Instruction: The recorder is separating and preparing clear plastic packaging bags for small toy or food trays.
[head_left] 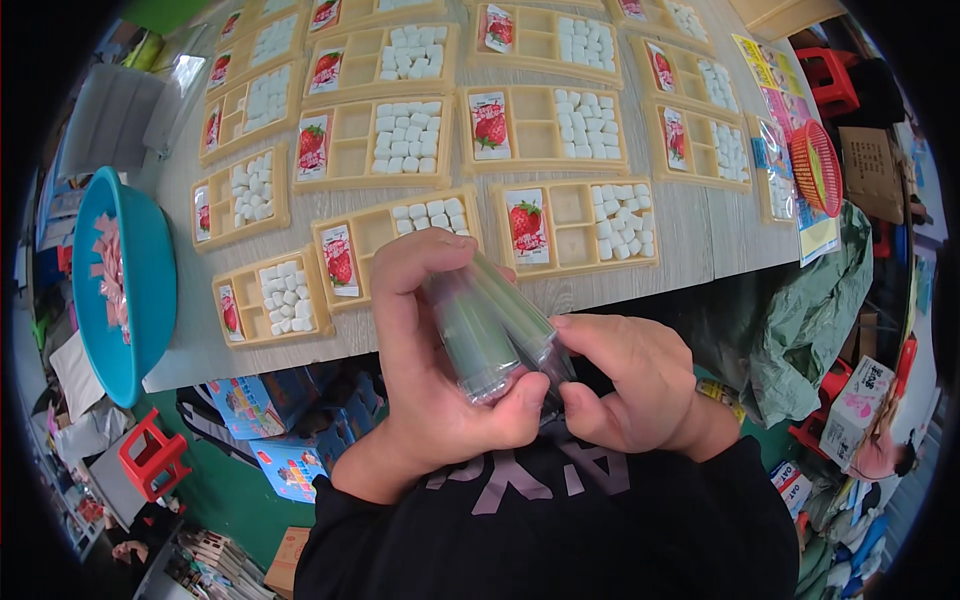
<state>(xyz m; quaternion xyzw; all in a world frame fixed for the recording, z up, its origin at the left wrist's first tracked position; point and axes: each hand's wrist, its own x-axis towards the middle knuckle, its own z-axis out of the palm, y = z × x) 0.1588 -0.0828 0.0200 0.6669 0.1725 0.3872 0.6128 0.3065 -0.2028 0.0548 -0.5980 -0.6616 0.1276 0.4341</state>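
Basin (150, 290), round and blue, at far left by the left edge of the table (700, 235), with pink packets (108, 265) inside. Below it, a red stool (153, 455) on green floor (222, 500). Slightly further right, blue printed boxes (295, 440), low beneath the table. Across the pale, wood-look top, rows of cream trays (353, 122), divided inside: strawberry sachet (313, 146) at left, small compartments in the middle, white pieces (407, 137) filling the right.

Just left of centre, left hand (425, 340), grasping green packs (485, 335): fingers curled around the far side, thumb along the near end. At centre, those same packs in clear wrap, side by side at a slant, held up between both hands near the table's front edge. Right of them, right hand (635, 380), also grasping: thumb and forefinger on the packs' lower right end. Black shirt (620, 530) below both.

Further right, crumpled green sheet (800, 320), hanging near the table's corner. Above it, red basket (799, 165) at the table's right edge. Near the far right, another red stool (828, 82) and a cardboard box (870, 170).
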